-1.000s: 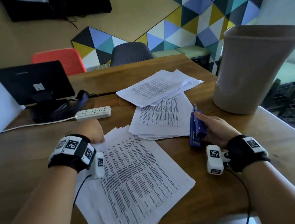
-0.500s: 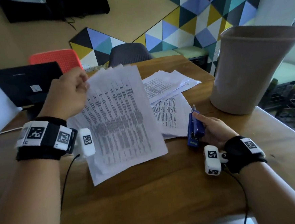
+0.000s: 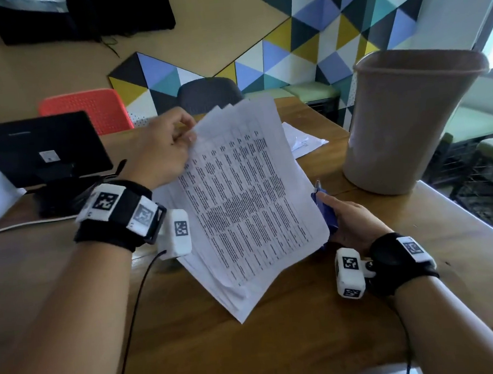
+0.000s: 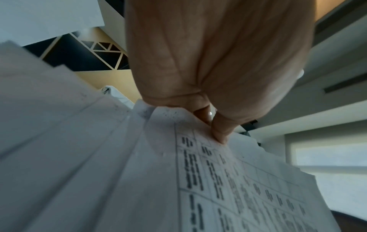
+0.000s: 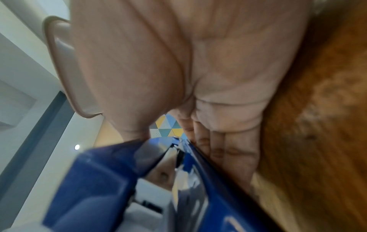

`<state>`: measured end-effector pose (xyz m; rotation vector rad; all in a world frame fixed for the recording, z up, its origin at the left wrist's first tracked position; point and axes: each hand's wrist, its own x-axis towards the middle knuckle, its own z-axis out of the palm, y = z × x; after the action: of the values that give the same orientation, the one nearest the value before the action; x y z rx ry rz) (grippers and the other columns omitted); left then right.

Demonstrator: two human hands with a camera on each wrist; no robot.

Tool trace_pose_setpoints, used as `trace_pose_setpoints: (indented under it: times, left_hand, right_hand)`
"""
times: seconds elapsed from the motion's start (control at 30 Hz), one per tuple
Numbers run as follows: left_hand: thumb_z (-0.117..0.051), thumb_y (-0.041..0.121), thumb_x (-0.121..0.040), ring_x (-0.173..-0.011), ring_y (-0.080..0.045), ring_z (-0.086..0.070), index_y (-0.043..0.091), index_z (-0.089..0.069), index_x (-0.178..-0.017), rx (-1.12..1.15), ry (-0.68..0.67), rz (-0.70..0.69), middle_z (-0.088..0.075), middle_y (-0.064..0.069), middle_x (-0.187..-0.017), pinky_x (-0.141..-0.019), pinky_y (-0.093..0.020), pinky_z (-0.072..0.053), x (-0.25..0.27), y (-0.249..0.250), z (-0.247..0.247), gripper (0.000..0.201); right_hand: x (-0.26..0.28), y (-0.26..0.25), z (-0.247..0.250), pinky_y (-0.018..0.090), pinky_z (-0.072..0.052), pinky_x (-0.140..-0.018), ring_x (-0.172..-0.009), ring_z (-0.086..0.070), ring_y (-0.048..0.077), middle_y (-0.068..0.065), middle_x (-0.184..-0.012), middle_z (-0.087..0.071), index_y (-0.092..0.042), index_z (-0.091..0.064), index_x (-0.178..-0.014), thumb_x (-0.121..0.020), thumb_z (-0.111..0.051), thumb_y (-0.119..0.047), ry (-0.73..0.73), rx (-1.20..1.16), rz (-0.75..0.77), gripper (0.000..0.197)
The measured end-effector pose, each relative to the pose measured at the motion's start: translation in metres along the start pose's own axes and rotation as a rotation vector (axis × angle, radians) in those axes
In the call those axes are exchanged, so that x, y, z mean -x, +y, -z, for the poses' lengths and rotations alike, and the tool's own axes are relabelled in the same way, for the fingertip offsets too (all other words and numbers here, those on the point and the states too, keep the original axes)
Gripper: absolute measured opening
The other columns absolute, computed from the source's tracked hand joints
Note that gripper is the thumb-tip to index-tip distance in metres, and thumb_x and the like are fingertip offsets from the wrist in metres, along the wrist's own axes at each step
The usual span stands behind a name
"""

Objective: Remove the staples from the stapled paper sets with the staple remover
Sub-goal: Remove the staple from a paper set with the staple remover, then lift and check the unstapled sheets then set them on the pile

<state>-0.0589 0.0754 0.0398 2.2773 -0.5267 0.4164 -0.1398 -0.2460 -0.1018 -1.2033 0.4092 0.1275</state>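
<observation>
My left hand (image 3: 164,152) pinches the top corner of a printed paper set (image 3: 240,196) and holds it lifted and tilted above the wooden table (image 3: 280,331). In the left wrist view the thumb and fingers (image 4: 218,131) clamp that corner of the paper set (image 4: 218,180), whose sheets fan out. My right hand (image 3: 351,225) rests on the table at the right and grips the blue staple remover (image 3: 325,207), which the lifted sheets partly hide. In the right wrist view the blue staple remover (image 5: 158,180) lies against my palm, with the thumb on its top.
A tall beige waste bin (image 3: 411,120) stands at the right rear of the table. More loose papers (image 3: 303,141) lie behind the lifted set. A black monitor (image 3: 39,150) on its stand sits at the left rear. Chairs stand beyond the table's far edge.
My left hand has raised the paper set off the table and carried it up and to the right, so that it covers the other stacks. My right hand has stayed put with the staple remover.
</observation>
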Motion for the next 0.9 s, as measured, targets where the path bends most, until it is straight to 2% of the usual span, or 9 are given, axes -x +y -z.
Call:
trace_pose_setpoints:
  times: [0.07,0.2,0.3,0.43,0.5,0.57,0.67,0.77,0.9]
  left_hand:
    - [-0.056,0.021,-0.105,-0.07,-0.017,-0.062,0.02,-0.058,-0.105,-0.005,-0.03,-0.009,-0.073,-0.002,-0.094,-0.064,-0.042,-0.054,-0.007,-0.002,-0.012,0.003]
    - [-0.062,0.017,-0.1,-0.098,-0.024,-0.069,0.027,-0.059,-0.103,-0.05,-0.142,0.068,-0.073,0.001,-0.111,-0.087,-0.045,-0.058,-0.017,-0.015,-0.033,0.011]
    - [-0.071,0.005,-0.09,-0.1,-0.023,-0.068,0.038,-0.055,-0.121,-0.107,-0.366,0.121,-0.067,-0.003,-0.118,-0.078,-0.033,-0.056,-0.011,-0.02,-0.048,0.048]
    - [-0.086,0.009,-0.079,-0.11,-0.019,-0.066,0.043,-0.042,-0.148,-0.145,-0.57,0.204,-0.067,-0.002,-0.119,-0.096,-0.034,-0.053,0.0,-0.026,-0.064,0.089]
    - [-0.092,0.018,-0.074,-0.106,-0.017,-0.068,0.029,-0.058,-0.141,-0.148,-0.586,0.25,-0.071,-0.001,-0.117,-0.096,-0.034,-0.053,0.0,-0.031,-0.069,0.076]
    - [-0.093,0.025,-0.072,-0.093,-0.013,-0.07,0.021,-0.077,-0.111,-0.206,-0.567,0.291,-0.076,0.005,-0.101,-0.08,-0.028,-0.052,-0.001,-0.034,-0.072,0.043]
    - [-0.09,0.028,-0.075,-0.079,-0.013,-0.067,0.022,-0.076,-0.083,-0.21,-0.524,0.297,-0.074,0.005,-0.083,-0.067,-0.025,-0.046,-0.001,-0.035,-0.08,0.017]
    - [-0.084,0.032,-0.083,-0.071,-0.007,-0.056,0.026,-0.07,-0.088,-0.153,-0.497,0.26,-0.061,0.009,-0.08,-0.061,-0.024,-0.038,0.0,-0.029,-0.088,0.016]
    - [-0.081,0.027,-0.087,-0.081,0.003,-0.057,0.029,-0.071,-0.106,-0.077,-0.479,0.228,-0.056,0.02,-0.089,-0.064,-0.018,-0.041,0.004,-0.023,-0.089,0.022]
  right_hand:
    - [0.0,0.0,0.001,0.043,-0.066,-0.071,-0.092,-0.077,0.03,0.019,-0.116,-0.075,-0.004,-0.061,-0.127,-0.102,-0.06,-0.037,-0.001,-0.027,-0.003,0.042]
    - [0.001,0.0,0.009,0.04,-0.063,-0.069,-0.08,-0.077,0.03,0.018,-0.104,-0.077,-0.005,-0.062,-0.134,-0.099,-0.064,-0.042,-0.005,-0.104,-0.04,0.051]
    - [0.006,-0.002,0.012,0.036,-0.061,-0.059,-0.066,-0.075,0.026,0.016,-0.086,-0.077,-0.001,-0.066,-0.118,-0.1,-0.065,-0.037,0.061,-0.138,0.048,0.041]
    - [0.008,-0.011,0.022,0.046,-0.059,-0.08,-0.065,-0.069,0.021,0.006,-0.077,-0.074,-0.01,-0.069,-0.115,-0.099,-0.068,-0.037,0.175,0.165,0.255,0.032]
    - [0.017,-0.027,0.024,0.039,-0.057,-0.071,-0.066,-0.066,0.021,0.004,-0.081,-0.074,-0.017,-0.07,-0.117,-0.1,-0.067,-0.04,0.269,0.521,0.386,0.029]
    - [0.031,-0.045,0.022,0.033,-0.049,-0.066,-0.073,-0.065,0.022,0.006,-0.091,-0.073,-0.026,-0.066,-0.126,-0.102,-0.061,-0.041,0.329,0.881,0.531,0.028]
    - [0.05,-0.064,0.008,0.031,-0.044,-0.069,-0.083,-0.06,0.021,0.004,-0.097,-0.069,-0.032,-0.056,-0.14,-0.106,-0.055,-0.036,0.301,1.135,0.655,0.034]
    - [0.055,-0.067,-0.016,0.022,-0.042,-0.068,-0.082,-0.058,0.013,-0.002,-0.102,-0.067,-0.035,-0.048,-0.149,-0.107,-0.05,-0.032,0.189,1.184,0.629,0.042]
    - [0.051,-0.045,-0.043,0.026,-0.052,-0.068,-0.081,-0.068,0.012,-0.002,-0.11,-0.072,-0.046,-0.042,-0.15,-0.107,-0.044,-0.026,-0.032,1.148,0.561,0.048]
